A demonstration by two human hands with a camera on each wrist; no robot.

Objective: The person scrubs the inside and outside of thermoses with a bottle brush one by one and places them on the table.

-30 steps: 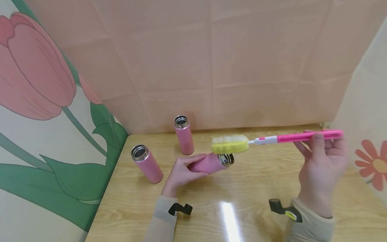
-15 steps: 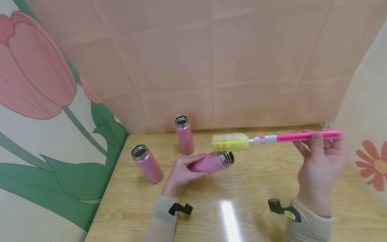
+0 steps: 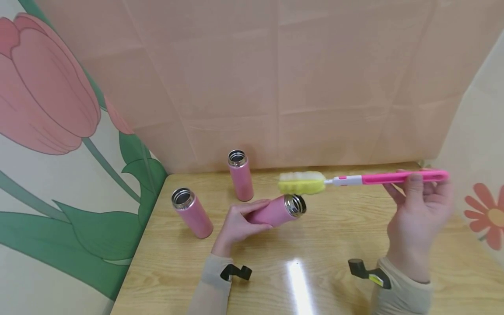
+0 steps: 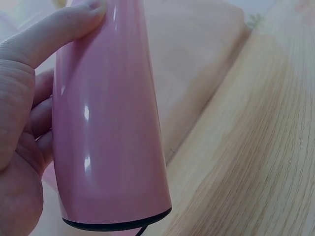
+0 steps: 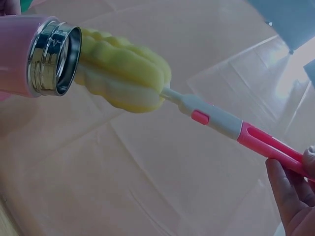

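- While the left hand (image 3: 241, 223) grips it, the glossy pink cylindrical bottle (image 3: 271, 213) with a silvery metal neck tilts over the pale wooden desk (image 3: 334, 236), mouth rightward.
- Outside the bottle's mouth lies the yellow-and-white sponge head (image 3: 302, 183) of a pink-and-white plastic-handled brush (image 3: 348, 180); contact is unclear.
- Well right of the bottle, the right hand (image 3: 419, 210) pinches the handle.
- Aligning seems the present step; inserting would call for shifting the sponge head right, then matching tilts.
- Left of and behind the bottle stand two similar uncapped pink bottles (image 3: 193, 214) (image 3: 240, 179).
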